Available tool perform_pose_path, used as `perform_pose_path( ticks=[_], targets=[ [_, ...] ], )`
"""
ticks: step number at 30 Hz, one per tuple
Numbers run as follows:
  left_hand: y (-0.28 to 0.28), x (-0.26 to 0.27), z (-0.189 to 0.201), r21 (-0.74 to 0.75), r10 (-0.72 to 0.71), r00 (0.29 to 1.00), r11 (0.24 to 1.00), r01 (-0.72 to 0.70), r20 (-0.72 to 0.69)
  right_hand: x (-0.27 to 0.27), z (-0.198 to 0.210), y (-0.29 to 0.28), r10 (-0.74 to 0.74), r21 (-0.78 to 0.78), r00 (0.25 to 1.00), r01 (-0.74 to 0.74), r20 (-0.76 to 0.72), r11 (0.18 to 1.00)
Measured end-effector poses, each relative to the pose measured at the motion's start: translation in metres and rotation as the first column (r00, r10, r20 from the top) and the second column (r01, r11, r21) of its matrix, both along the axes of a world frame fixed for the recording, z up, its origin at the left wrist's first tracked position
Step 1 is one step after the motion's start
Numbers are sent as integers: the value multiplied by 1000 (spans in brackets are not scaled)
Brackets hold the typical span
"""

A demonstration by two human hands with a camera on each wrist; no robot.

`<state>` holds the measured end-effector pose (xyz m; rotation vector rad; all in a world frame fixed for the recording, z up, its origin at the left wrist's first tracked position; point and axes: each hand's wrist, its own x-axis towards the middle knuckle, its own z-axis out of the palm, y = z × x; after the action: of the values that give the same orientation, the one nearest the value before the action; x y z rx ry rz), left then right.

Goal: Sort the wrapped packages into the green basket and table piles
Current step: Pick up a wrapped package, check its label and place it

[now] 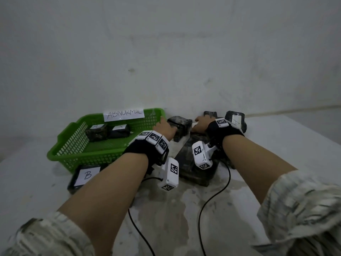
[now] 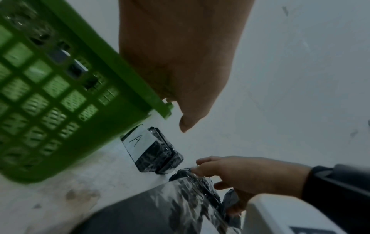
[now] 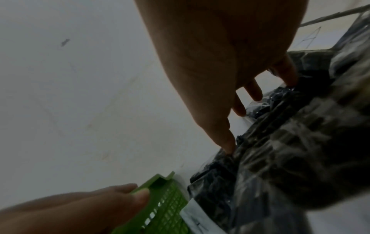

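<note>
The green basket (image 1: 60,137), labelled ABNORMAL, holds two dark wrapped packages (image 1: 108,132). My left hand (image 1: 163,126) rests at the basket's far right corner, fingers (image 3: 128,193) touching the rim (image 3: 160,186) and thumb (image 2: 186,123) sticking out free. Just beyond it lies a small package marked A (image 2: 148,147). My right hand (image 1: 202,124) reaches over a large wrapped package (image 1: 186,157). Its fingertips (image 3: 230,148) sit on the package's far edge, and its thumb (image 2: 220,185) is on the near side. A package marked B (image 1: 86,175) lies in front of the basket.
Another package marked A (image 1: 236,121) and a dark one (image 1: 210,114) sit against the wall at the back right. The white wall (image 1: 166,52) stands directly behind the pile. Two black cables (image 1: 203,209) trail over the stained tabletop toward me.
</note>
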<state>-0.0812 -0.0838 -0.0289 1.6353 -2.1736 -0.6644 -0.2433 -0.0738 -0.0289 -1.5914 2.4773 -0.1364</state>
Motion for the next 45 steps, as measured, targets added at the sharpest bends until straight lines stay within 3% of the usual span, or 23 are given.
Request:
perform_pose_path(
  ticks=[4,10,13,16,23,30,37,41,45],
  targets=[
    [-5,-10,-8,66,3,1000,998,-2,-18,-18,-13,-15,22,52,1000,-22,-11,998],
    [-8,-11,-10,42,9,1000,999,-8,-13,-18,-6,-25,13,138,1000,-11,-17,990],
    [-7,-10,-9,47,6,1000,999,-6,2,-39,-24,-60,-62,143,997,57,36,988],
    [-6,-11,-7,43,7,1000,999,-7,-7,-64,-52,-105,-16,124,995,4,96,992],
    [-1,-6,-2,20,-29,998,999,30,-60,-19,10,-2,-63,-132,998,65,24,989],
    [17,0,12,-2,-117,988,993,117,96,-29,-13,1,28,32,988,-34,155,999],
    [19,10,8,23,-126,991,992,125,34,-15,-3,20,19,-38,994,-15,109,999],
    [24,15,9,0,-151,988,988,151,35,-10,7,28,18,-175,998,-8,54,985],
    [34,16,15,-59,-174,985,983,175,14,-10,24,43,5,-365,988,53,157,930]
  ],
)
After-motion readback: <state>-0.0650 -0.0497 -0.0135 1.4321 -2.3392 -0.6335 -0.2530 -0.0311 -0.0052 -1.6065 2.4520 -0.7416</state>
